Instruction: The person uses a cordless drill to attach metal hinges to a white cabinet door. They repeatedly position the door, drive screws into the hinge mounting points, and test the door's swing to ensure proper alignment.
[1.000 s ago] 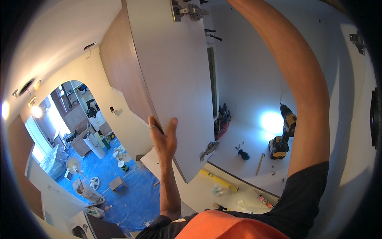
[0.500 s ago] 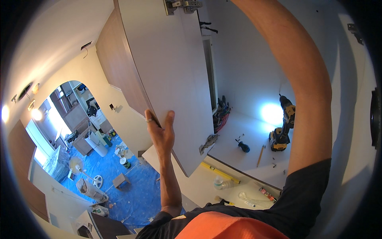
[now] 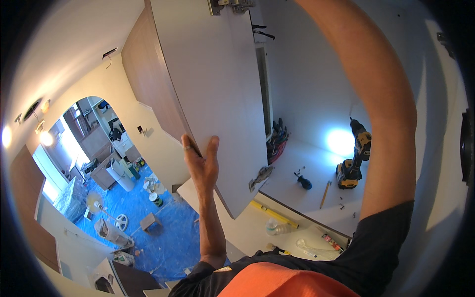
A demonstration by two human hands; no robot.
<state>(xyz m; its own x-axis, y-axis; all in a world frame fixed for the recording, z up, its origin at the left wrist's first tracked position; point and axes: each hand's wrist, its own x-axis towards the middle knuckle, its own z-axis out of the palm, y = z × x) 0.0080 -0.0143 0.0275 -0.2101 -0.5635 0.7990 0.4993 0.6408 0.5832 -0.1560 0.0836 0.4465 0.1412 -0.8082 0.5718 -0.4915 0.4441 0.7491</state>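
Observation:
My left hand [image 3: 202, 163] grips the edge of a white cabinet door [image 3: 208, 89], fingers wrapped round it beside a wood-grain panel [image 3: 143, 84]. The door carries metal hinges at top [image 3: 236, 6] and bottom [image 3: 261, 177]. My right arm [image 3: 381, 123] reaches up past the top edge, its hand out of view. Inside the white cabinet, on its bottom board, stand a yellow-black drill [image 3: 349, 175] with its light shining, a dark screwdriver [image 3: 305, 182], a pencil [image 3: 325, 194] and several small pieces of hardware. Dark-handled tools [image 3: 277, 141] lie at the back left.
Below is a cream counter [image 3: 240, 235] with a yellow level [image 3: 277, 218], a plastic bottle [image 3: 274, 227] and tubes. Left, an archway shows a cluttered room with blue floor sheeting [image 3: 168, 237], a fan [image 3: 95, 202], a step stool [image 3: 150, 222] and a paint tub [image 3: 156, 199].
Since a second ago the door and my left hand have risen slightly and shifted a little left. My right arm has moved slightly to the right. Over the last half second they barely differ.

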